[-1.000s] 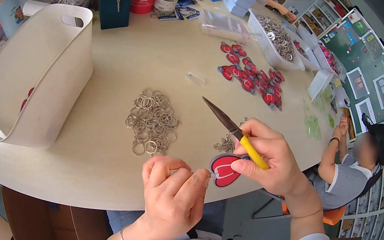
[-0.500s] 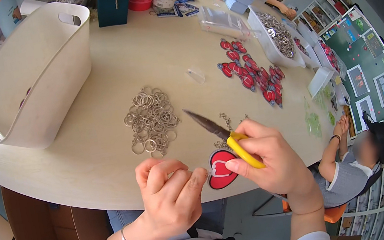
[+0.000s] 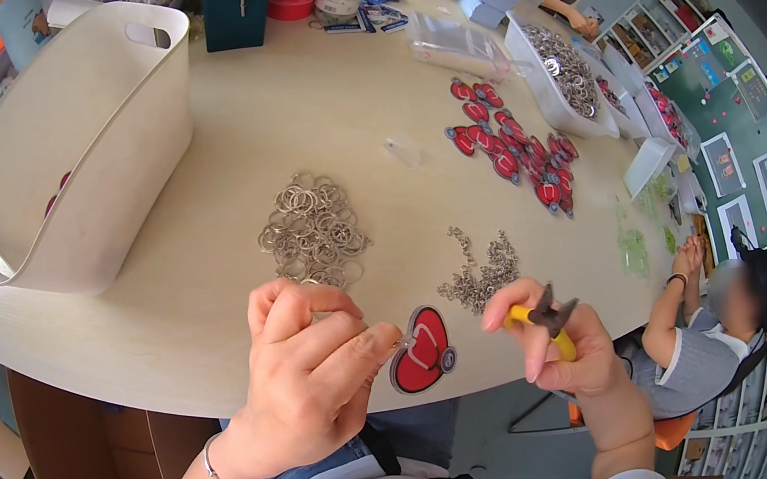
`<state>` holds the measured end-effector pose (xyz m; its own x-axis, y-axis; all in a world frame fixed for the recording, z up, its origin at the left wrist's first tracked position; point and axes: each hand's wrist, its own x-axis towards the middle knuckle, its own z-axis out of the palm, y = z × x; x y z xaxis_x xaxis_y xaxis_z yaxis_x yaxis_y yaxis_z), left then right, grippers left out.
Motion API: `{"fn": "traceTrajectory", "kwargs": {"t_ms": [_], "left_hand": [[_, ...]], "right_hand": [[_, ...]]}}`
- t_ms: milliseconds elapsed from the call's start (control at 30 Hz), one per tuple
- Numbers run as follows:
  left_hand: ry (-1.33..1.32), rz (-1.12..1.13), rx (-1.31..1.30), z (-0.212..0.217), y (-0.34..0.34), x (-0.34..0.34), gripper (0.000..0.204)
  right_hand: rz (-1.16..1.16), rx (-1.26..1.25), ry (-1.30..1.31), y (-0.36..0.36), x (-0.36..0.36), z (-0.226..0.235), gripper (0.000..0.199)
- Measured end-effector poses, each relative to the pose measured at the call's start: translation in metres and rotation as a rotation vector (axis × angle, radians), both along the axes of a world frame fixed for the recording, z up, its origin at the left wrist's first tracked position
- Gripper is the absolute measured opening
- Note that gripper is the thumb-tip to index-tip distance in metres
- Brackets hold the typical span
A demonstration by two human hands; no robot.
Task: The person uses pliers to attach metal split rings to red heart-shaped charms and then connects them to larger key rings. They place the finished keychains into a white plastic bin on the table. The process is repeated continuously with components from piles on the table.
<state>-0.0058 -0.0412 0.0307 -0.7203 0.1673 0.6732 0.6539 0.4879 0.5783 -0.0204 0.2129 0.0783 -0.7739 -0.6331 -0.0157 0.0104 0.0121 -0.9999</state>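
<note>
My left hand (image 3: 319, 367) is closed in a pinch at the small metal link of a red heart-shaped charm (image 3: 412, 369). The charm has a dark border and a pale loop design, and it hangs just beyond my fingertips, over the table's near edge. Yellow-handled pliers (image 3: 564, 347) rest in my right hand (image 3: 582, 364), their dark jaws turned away from the charm. Beyond my left hand lies a pile of metal key rings (image 3: 310, 226). A heap of small chain pieces (image 3: 486, 273) lies between the two hands, farther in on the table.
A large cream tub (image 3: 94, 207) stands at the left. More red charms (image 3: 514, 141) are spread at the right, near a white bin of metal rings (image 3: 564, 77). A small clear plastic piece (image 3: 404, 150) lies mid-table. Two people sit at the right side; another person's hand shows at the back.
My right hand has let go of the charm and moved right, turning the pliers' jaws from far left to the right. The charm has tilted and now hangs from my left hand.
</note>
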Motion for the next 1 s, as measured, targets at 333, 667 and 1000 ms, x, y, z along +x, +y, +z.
{"fn": "traceTrajectory", "kwargs": {"t_ms": [333,667,1000], "left_hand": [[0.029,-0.043,-0.046,0.005,-0.003,-0.002,0.018],[0.043,-0.105,-0.061,0.005,-0.004,-0.003,0.022],[-0.175,-0.100,0.118,0.003,0.006,0.003,0.025]], "right_hand": [[-0.031,0.641,1.213,-0.004,-0.007,0.007,0.036],[0.021,0.806,1.430,-0.009,-0.008,0.023,0.030],[-0.002,1.086,1.700,-0.017,0.007,0.043,0.031]]}}
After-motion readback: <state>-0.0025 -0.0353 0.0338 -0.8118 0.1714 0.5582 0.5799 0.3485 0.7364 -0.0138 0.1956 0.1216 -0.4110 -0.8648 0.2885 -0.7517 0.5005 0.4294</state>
